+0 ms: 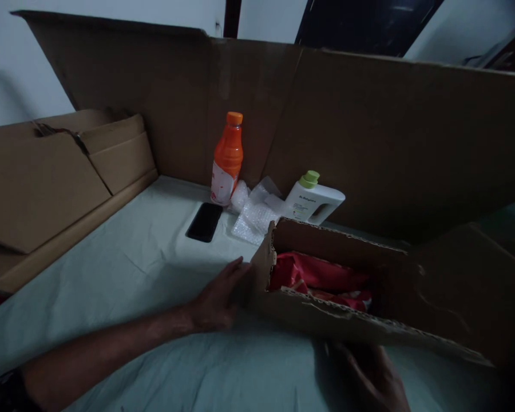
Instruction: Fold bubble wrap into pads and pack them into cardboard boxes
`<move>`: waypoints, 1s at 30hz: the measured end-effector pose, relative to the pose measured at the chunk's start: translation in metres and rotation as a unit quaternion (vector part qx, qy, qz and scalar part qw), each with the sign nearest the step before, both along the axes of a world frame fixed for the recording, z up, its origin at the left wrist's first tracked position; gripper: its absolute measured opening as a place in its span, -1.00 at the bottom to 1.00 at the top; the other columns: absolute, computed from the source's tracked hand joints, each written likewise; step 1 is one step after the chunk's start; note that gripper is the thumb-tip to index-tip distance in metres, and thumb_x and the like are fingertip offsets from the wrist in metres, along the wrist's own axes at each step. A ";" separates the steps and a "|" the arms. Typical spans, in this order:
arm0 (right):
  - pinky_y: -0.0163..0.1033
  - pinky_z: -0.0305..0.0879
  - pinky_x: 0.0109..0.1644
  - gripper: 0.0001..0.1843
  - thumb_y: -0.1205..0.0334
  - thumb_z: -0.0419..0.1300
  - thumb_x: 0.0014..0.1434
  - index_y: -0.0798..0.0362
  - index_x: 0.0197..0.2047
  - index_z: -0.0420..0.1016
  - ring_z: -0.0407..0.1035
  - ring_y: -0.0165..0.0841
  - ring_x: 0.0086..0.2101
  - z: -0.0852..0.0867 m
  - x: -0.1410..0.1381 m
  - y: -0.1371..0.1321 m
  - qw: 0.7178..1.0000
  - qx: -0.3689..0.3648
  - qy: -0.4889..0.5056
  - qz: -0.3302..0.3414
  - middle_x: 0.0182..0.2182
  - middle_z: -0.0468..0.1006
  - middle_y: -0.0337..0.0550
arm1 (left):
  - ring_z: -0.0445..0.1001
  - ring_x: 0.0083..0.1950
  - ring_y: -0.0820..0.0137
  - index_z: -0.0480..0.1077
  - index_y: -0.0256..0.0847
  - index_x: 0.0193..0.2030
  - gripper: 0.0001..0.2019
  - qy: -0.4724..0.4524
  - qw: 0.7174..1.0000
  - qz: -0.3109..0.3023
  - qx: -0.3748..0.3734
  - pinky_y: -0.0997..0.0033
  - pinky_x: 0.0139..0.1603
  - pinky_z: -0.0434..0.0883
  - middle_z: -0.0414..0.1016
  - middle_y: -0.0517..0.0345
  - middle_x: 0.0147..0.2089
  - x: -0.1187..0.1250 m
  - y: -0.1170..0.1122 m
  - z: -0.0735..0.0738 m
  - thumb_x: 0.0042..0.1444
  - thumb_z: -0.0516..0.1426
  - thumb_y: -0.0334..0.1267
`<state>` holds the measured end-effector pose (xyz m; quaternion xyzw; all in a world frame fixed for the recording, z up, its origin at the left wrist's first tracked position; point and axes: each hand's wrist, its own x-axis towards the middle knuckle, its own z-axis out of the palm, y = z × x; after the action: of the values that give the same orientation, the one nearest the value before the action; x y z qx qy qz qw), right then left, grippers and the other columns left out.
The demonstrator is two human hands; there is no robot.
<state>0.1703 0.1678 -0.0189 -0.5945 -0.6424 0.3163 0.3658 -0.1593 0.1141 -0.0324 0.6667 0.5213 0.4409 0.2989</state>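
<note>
An open cardboard box with torn edges lies on a pale sheet, and red fabric or packaging shows inside it. My left hand rests flat against the box's left end, fingers stretched out. Below the box's near wall, my right hand sits in shadow; its fingers are tucked under the box and hidden.
Behind the box stand an orange bottle, a white bottle with a green cap, crumpled bubble wrap and a black phone. Large cardboard sheets wall the back; flattened cartons lie at left.
</note>
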 end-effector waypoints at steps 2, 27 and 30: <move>-0.27 0.46 -0.26 -0.61 -0.13 0.28 0.05 -0.03 -0.18 0.50 0.54 -0.18 -0.30 -0.006 0.001 0.000 1.000 0.015 -0.012 -0.005 -0.30 0.67 -0.09 | 0.16 0.45 0.07 0.17 -0.17 0.41 -0.28 0.053 0.997 0.049 0.028 -0.02 0.42 0.19 0.14 -0.12 0.46 -0.024 0.018 0.009 0.04 0.09 -0.41; -0.19 0.40 -0.26 -0.51 -0.11 0.24 0.04 -0.01 -0.03 0.40 0.52 -0.13 -0.27 -0.022 0.011 0.023 0.994 0.037 -0.016 0.102 -0.27 0.65 -0.09 | 0.60 -0.23 0.21 0.38 -0.26 -0.24 -0.76 -0.297 0.886 0.354 -0.029 0.28 -0.33 0.53 0.56 -0.02 -0.20 -0.076 -0.001 0.074 0.00 0.11 -0.14; -0.19 0.36 -0.29 -0.52 -0.13 0.22 0.04 -0.01 -0.07 0.40 0.52 -0.13 -0.29 -0.015 0.003 0.022 0.994 0.031 -0.041 0.101 -0.29 0.64 -0.07 | 0.62 -0.37 0.22 0.38 -0.27 -0.22 -0.76 -0.405 0.846 0.335 -0.092 0.37 -0.50 0.48 0.58 -0.02 -0.23 -0.058 -0.068 0.063 -0.04 0.17 -0.21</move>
<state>0.1737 0.1894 -0.0334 -0.5271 -0.7234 0.3067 0.3237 -0.2176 0.0466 0.0309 0.1828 0.5835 0.6952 0.3779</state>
